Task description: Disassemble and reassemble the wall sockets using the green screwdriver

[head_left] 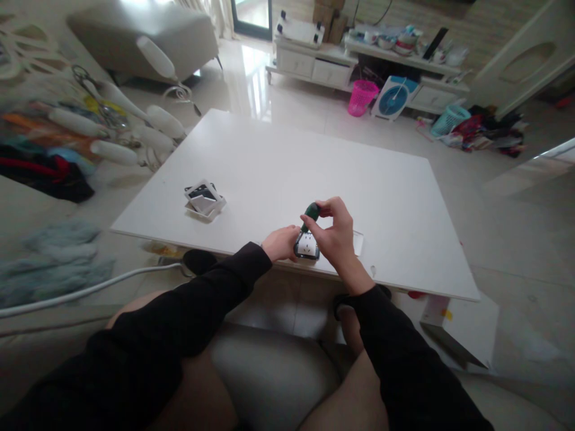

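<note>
Near the front edge of the white table (278,157) sits a wall socket (307,244) with a white face and a dark frame. My left hand (282,242) grips the socket's left side, fingers closed against it. A screwdriver with a dark green handle (311,214) stands over the socket's upper edge, tilted slightly; its tip is hidden. The fingers of my right hand (336,230) are closed round that handle. Partly behind my right wrist lies a white cover plate (358,243). On the table's left part rests a small pile of white and dark frames (204,200).
Beyond the table stand a pink basket (363,97), a blue fan (393,97) and a white cabinet (314,66). A lamp with several white shades (114,152) is close to the table's left edge. A white box (467,329) is by the right front corner.
</note>
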The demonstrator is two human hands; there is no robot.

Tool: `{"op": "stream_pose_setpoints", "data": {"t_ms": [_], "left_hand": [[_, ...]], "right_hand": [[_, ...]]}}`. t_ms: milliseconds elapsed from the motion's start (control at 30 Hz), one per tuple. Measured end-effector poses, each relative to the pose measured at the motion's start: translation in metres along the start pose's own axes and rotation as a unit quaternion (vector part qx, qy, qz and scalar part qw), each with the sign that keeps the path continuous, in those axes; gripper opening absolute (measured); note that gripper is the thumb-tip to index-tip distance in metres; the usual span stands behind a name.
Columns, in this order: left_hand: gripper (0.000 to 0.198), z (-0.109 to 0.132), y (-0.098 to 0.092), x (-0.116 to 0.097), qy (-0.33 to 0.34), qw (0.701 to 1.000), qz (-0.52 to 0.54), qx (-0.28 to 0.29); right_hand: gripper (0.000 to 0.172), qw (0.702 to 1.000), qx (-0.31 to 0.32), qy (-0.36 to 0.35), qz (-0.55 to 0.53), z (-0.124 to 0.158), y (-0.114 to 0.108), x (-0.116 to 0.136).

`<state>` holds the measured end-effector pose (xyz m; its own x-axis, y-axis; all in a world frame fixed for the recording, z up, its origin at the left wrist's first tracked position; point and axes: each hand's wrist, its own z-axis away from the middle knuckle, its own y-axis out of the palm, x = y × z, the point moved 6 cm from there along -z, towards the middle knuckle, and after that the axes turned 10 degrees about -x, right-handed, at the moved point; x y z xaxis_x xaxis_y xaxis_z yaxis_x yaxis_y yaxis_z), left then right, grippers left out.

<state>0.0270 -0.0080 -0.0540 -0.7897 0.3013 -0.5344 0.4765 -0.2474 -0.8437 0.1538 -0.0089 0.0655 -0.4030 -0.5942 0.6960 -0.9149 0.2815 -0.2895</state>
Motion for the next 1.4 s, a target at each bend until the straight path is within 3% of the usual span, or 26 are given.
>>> {"op": "stream_pose_setpoints", "data": {"t_ms": [200, 367, 433, 533, 667, 800, 967, 1033, 1133, 1300, 1400], "left_hand": [[0.077, 0.000, 0.001, -0.001, -0.016, 0.999, -0.028, 0.022], [0.120, -0.002, -0.018, -0.008, -0.004, 0.999, 0.037, -0.013], [0.107, -0.003, -0.037, -0.019, 0.034, 0.992, 0.106, -0.065], [0.073, -0.003, -0.064, -0.032, 0.053, 0.964, 0.221, -0.140], [0.031, -0.002, -0.074, -0.042, 0.050, 0.950, 0.270, -0.146], [0.019, -0.004, -0.072, -0.034, 0.008, 0.966, 0.209, -0.152], [0.015, -0.009, -0.063, 0.003, -0.099, 0.983, 0.052, -0.143], [0.020, -0.010, -0.058, 0.020, -0.134, 0.983, -0.009, -0.122], [0.029, -0.010, -0.050, 0.040, -0.167, 0.979, -0.092, -0.074], [0.032, -0.004, -0.044, 0.055, -0.181, 0.970, -0.162, -0.021], [0.031, 0.000, -0.043, 0.058, -0.191, 0.966, -0.176, -0.003]], "right_hand": [[0.022, 0.999, -0.027, 0.015, 0.017, 0.001, -0.007, -0.001], [0.024, 0.995, -0.094, 0.025, -0.011, -0.001, -0.023, -0.002], [0.026, 0.992, -0.114, 0.038, -0.028, -0.002, -0.027, -0.006], [0.027, 0.990, -0.122, 0.059, -0.043, -0.001, -0.028, -0.013], [0.030, 0.988, -0.100, 0.099, -0.064, 0.002, -0.026, -0.024], [0.033, 0.986, -0.045, 0.155, -0.031, 0.003, -0.031, -0.041], [0.020, 0.968, 0.095, 0.180, 0.149, 0.012, -0.044, -0.075], [0.013, 0.936, 0.183, 0.176, 0.243, 0.022, -0.048, -0.092], [0.018, 0.883, 0.280, 0.183, 0.330, 0.038, -0.055, -0.115], [0.030, 0.798, 0.378, 0.196, 0.427, 0.057, -0.062, -0.136], [0.031, 0.762, 0.417, 0.203, 0.451, 0.066, -0.059, -0.141]]}}
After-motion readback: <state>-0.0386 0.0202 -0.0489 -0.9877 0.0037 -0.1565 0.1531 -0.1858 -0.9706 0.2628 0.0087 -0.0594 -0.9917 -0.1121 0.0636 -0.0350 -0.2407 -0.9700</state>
